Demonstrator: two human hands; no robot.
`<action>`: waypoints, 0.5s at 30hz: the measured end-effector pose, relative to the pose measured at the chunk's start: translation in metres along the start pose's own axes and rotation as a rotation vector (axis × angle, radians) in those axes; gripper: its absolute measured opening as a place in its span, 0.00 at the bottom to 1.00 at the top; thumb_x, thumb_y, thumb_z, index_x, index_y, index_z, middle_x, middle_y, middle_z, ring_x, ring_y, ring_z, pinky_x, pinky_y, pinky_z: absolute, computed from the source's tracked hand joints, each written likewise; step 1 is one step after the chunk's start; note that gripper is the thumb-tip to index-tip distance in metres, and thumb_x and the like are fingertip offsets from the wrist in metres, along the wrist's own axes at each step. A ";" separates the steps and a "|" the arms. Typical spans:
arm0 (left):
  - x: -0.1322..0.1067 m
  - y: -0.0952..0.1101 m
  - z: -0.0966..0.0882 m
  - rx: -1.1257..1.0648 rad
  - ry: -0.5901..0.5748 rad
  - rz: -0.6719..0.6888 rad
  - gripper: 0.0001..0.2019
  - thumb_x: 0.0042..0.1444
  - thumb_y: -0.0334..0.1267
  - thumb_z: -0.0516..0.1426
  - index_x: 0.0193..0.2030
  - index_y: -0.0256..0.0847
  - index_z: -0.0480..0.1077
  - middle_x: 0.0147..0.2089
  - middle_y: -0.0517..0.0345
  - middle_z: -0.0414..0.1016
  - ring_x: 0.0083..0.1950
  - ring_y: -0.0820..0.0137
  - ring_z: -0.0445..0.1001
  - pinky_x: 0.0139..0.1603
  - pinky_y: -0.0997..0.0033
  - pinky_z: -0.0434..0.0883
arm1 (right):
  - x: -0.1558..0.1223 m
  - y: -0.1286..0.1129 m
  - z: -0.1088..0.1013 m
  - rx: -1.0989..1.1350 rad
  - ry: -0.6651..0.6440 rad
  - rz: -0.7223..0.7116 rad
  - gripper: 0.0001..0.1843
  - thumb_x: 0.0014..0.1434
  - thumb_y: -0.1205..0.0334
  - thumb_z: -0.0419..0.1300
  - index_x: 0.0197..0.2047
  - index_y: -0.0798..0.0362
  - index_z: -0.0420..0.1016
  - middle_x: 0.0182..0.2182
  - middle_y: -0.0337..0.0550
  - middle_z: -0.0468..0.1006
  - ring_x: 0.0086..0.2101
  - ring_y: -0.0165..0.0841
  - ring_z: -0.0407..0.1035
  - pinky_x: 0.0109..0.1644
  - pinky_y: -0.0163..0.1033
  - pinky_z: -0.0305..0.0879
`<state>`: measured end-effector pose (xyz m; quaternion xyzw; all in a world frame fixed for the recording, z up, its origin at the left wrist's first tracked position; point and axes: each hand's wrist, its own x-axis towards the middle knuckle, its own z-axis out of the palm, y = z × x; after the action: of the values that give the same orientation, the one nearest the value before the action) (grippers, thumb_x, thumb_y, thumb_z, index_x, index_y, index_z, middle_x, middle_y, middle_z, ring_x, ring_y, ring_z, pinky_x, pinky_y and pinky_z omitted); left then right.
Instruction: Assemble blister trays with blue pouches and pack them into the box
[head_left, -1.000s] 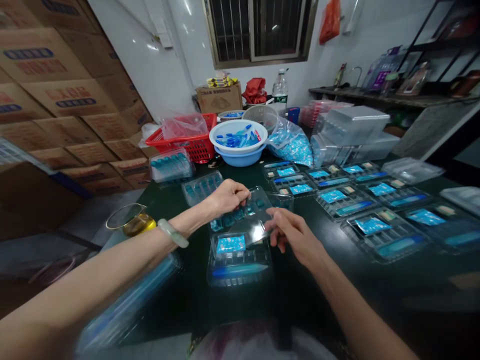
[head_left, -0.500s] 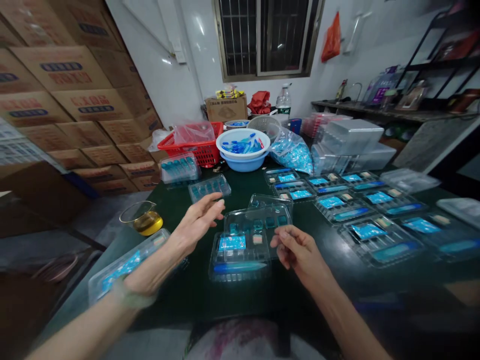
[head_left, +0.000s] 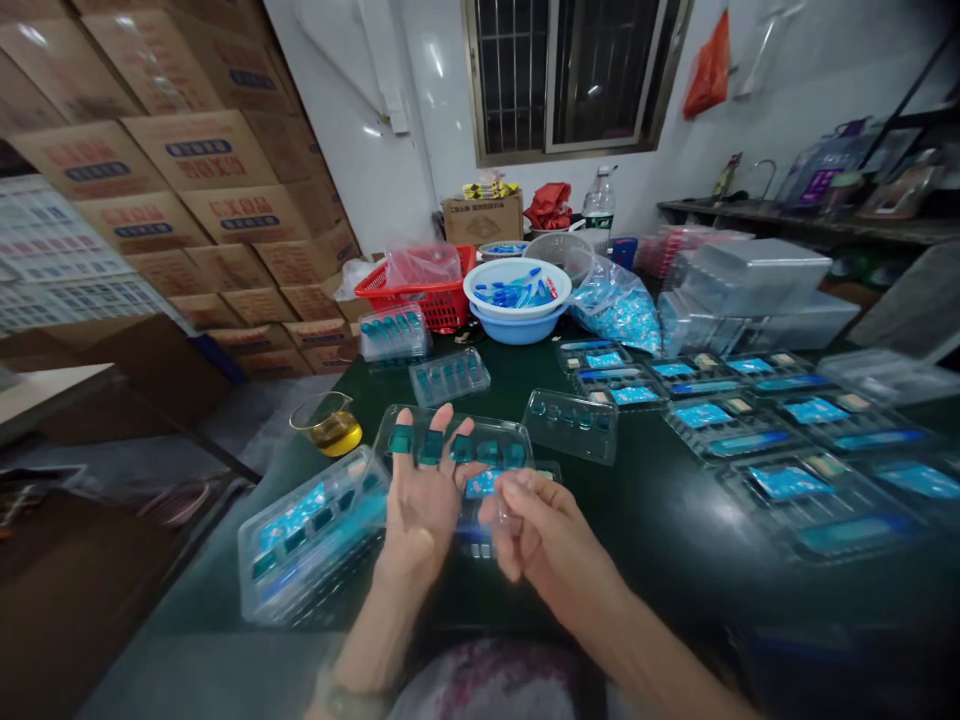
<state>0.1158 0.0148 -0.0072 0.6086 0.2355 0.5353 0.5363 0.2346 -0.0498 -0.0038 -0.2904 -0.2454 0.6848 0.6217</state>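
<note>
My left hand (head_left: 424, 505) is open, its fingers spread in front of a clear plastic blister tray (head_left: 450, 435) holding teal pieces. My right hand (head_left: 544, 530) sits just to its right, fingers closed on what looks like a small clear plastic piece (head_left: 504, 515). Below both hands, a blister pack with a blue card (head_left: 480, 485) is mostly hidden. A second clear tray (head_left: 570, 427) lies to the right, apart from my hands. At the table's left edge rests a packed blister tray (head_left: 311, 535).
Rows of blister packs (head_left: 720, 425) cover the dark green table (head_left: 660, 520) on the right. Behind stand a blue-and-white bowl of blue items (head_left: 517, 300), a red basket (head_left: 420, 290), and a bag of blue pieces (head_left: 619, 305). Cardboard cartons (head_left: 195, 200) are stacked left.
My left hand has moved over the tray with teal pieces, fingers spread. The stacked clear trays are now apart, one lying to the right. The whole view has shifted right.
</note>
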 end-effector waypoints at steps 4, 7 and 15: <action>0.001 0.019 -0.001 -0.085 0.020 -0.044 0.50 0.37 0.74 0.47 0.65 0.55 0.37 0.67 0.51 0.50 0.66 0.52 0.50 0.59 0.49 0.60 | -0.007 -0.002 -0.008 -0.159 -0.151 0.080 0.19 0.55 0.46 0.58 0.40 0.54 0.69 0.27 0.42 0.75 0.17 0.25 0.62 0.15 0.29 0.53; 0.001 0.022 -0.009 -0.385 0.099 -0.136 0.40 0.46 0.71 0.41 0.61 0.49 0.51 0.62 0.49 0.59 0.65 0.52 0.52 0.60 0.46 0.58 | -0.017 -0.013 -0.032 -0.558 -0.115 -0.041 0.18 0.53 0.48 0.60 0.43 0.51 0.71 0.30 0.43 0.75 0.22 0.28 0.64 0.19 0.32 0.57; -0.010 0.011 -0.020 -0.832 0.181 -0.423 0.29 0.55 0.61 0.46 0.55 0.43 0.61 0.59 0.39 0.62 0.62 0.45 0.57 0.55 0.39 0.59 | -0.026 -0.002 -0.101 -1.749 -0.045 -0.524 0.20 0.52 0.72 0.59 0.47 0.46 0.71 0.45 0.45 0.70 0.46 0.42 0.62 0.45 0.47 0.64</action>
<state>0.0912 0.0109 -0.0044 0.2317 0.1654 0.5141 0.8091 0.3088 -0.0781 -0.0714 -0.5796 -0.7471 0.0971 0.3105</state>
